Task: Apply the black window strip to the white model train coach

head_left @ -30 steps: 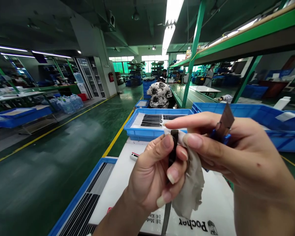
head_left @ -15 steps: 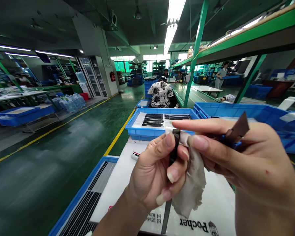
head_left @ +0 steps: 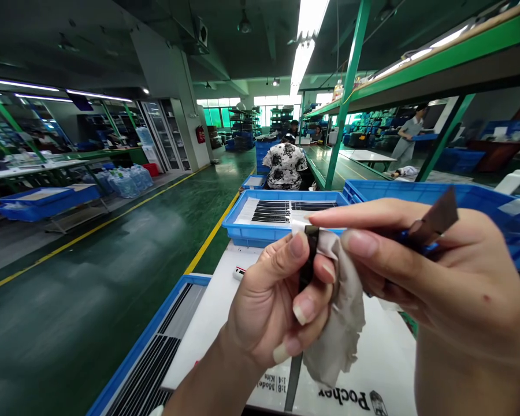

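My left hand (head_left: 260, 312) is closed around a long black strip (head_left: 311, 237) that stands roughly upright, its lower part running down past the fingers to the board. A crumpled off-white cloth (head_left: 340, 323) is bunched at the strip's top end and hangs down behind my left fingers. Just right of the strip's end, my right hand (head_left: 442, 266) is closed on a blue-handled blade (head_left: 437, 219); the blade sticks up over the knuckles and most of the handle is hidden. Its outstretched index finger and thumb are beside the cloth's upper edge.
Under my hands lies a white board with printed lettering (head_left: 344, 396). A blue tray (head_left: 238, 231) of black strips stands beyond it, another blue tray (head_left: 123, 370) at lower left. A large blue bin (head_left: 416, 190) is at right. A co-worker (head_left: 285, 164) sits ahead.
My right hand and the blade have moved slightly right, away from the strip's end. My left hand keeps its hold. A person at the far right has shifted rightward.
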Demonstrator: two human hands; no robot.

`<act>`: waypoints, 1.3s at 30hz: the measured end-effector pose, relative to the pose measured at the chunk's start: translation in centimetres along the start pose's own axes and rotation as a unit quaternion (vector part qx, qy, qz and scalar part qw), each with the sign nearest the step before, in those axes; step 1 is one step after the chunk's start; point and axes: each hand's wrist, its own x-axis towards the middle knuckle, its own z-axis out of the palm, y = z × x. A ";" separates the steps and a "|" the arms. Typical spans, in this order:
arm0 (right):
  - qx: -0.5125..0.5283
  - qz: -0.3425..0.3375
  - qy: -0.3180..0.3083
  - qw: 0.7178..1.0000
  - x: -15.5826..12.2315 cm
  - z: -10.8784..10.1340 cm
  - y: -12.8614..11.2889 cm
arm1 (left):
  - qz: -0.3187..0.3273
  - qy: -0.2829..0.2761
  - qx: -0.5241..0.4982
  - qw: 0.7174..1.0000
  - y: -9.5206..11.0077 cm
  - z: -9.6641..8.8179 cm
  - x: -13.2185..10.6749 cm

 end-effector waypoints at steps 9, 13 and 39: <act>-0.048 -0.014 0.033 0.998 -0.2 -0.4 -0.2 | -0.007 0.003 -0.010 1.000 0.0 0.1 0.0; -0.016 0.012 0.008 1.000 0.0 -0.1 -0.3 | -0.006 -0.004 -0.006 1.000 -0.1 0.0 0.0; 0.093 0.071 -0.099 0.988 0.7 0.2 0.3 | -0.009 0.018 0.021 1.000 -0.2 -0.2 0.0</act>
